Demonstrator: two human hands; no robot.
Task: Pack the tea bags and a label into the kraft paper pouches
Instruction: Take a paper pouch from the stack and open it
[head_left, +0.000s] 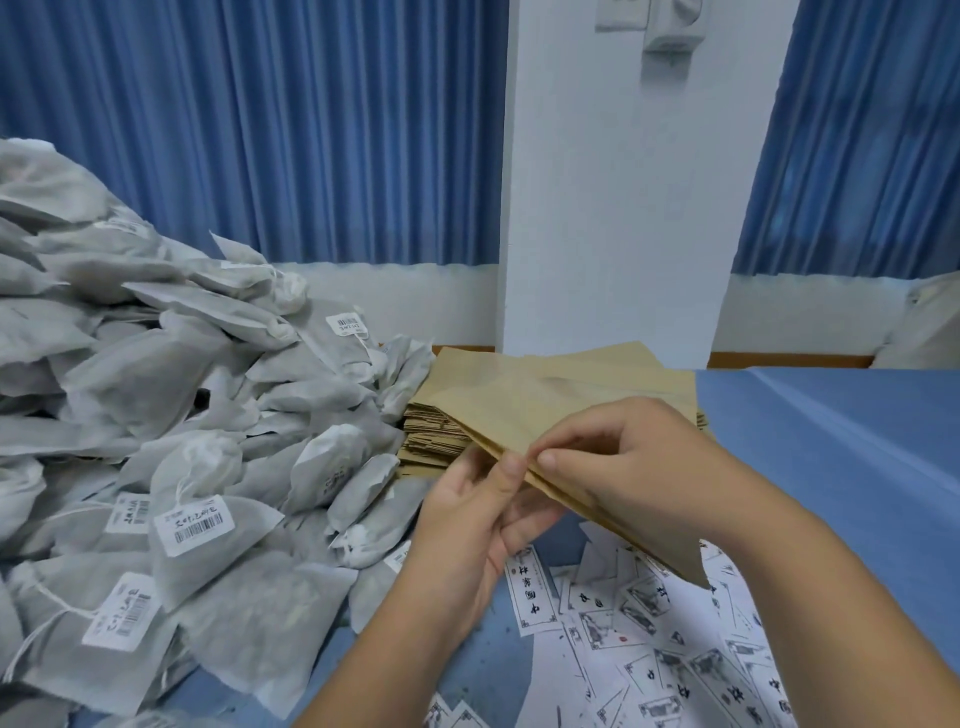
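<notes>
Over scattered labels (535, 597) | left hand (467, 525) and right hand (623, 457) pinch kraft pouch (545, 405) | fingers underneath hidden

Matt kraft paper pouches (545, 395), gauzy nonwoven tea bags (208, 415), smooth blue tablecloth (831, 441).

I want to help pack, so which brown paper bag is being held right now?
Find the blue table, where a stack of kraft pouches sits beside the big grey heap of tea bags. Just above that stack, the left hand and right hand pinch one pouch by its near edge; it alone is lifted off the pile.
</notes>
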